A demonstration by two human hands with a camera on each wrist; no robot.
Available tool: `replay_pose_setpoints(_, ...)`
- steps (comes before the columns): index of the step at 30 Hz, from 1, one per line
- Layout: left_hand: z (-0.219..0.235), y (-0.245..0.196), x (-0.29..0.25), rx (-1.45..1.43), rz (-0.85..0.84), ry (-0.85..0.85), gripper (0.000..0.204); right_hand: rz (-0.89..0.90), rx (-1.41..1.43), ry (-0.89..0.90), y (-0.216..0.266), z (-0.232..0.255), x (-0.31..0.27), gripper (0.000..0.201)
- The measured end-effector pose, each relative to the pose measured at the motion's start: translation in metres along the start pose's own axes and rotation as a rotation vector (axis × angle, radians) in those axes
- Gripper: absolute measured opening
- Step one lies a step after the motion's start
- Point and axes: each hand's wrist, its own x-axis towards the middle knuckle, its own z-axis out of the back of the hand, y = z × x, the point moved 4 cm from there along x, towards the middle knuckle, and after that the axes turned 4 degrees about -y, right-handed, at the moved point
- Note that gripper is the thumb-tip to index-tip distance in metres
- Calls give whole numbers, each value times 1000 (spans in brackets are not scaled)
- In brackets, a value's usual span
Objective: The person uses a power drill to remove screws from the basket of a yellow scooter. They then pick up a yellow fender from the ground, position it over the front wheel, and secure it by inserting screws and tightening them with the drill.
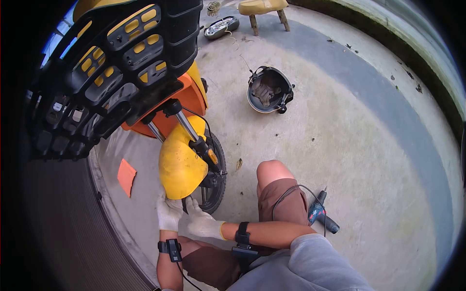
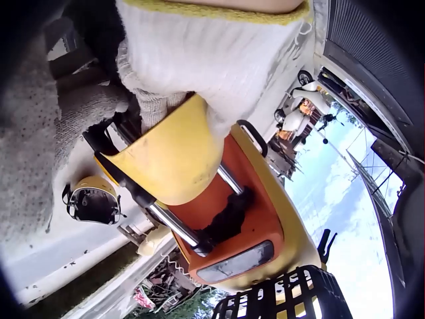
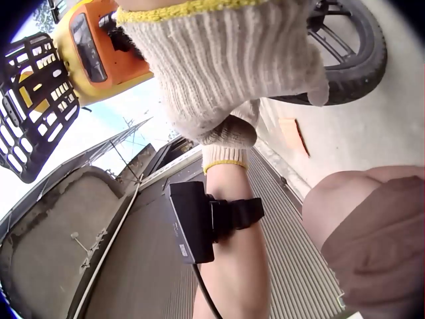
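Observation:
A yellow front mudguard (image 1: 182, 167) sits between the fork legs of a yellow-and-orange motorbike, over the black front wheel (image 1: 219, 191). My left hand (image 1: 170, 213), in a white knitted glove, grips the mudguard's lower edge. In the left wrist view its fingers curl under the rim of the mudguard (image 2: 169, 156). The gloved right hand (image 1: 205, 222) is close beside it, fingertips at the gap between mudguard and tyre. Seen from the right wrist, the back of the right hand (image 3: 226, 73) hides most of its own fingers, so I cannot tell what they hold.
Black rack (image 1: 131, 63) overhangs the front of the bike. A cordless drill (image 1: 323, 213) lies by the right knee. Farther off are an upturned helmet (image 1: 269, 90), an opened oval case (image 1: 222, 27) and a wooden stool (image 1: 262, 7). An orange piece (image 1: 126, 177) lies near the ribbed shutter (image 1: 63, 213).

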Motion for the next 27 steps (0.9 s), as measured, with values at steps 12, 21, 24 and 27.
replay_pose_setpoints(12, 8, -34, 7, 271, 97, -57, 44, -441, 743, 378, -15, 147, -7, 64)
replay_pose_setpoints(21, -8, -29, -7, 390, 130, -55, 49, -824, 1076, 128, -153, 346, -75, 43)
replay_pose_setpoints(24, -3, -26, -1, 412, 102, -45, 49, -1026, 758, -28, -248, 371, -88, 45)
replay_pose_setpoints(27, 13, -27, 1, 407, 62, -74, 50, -1156, 698, -98, -320, 363, -80, 40)
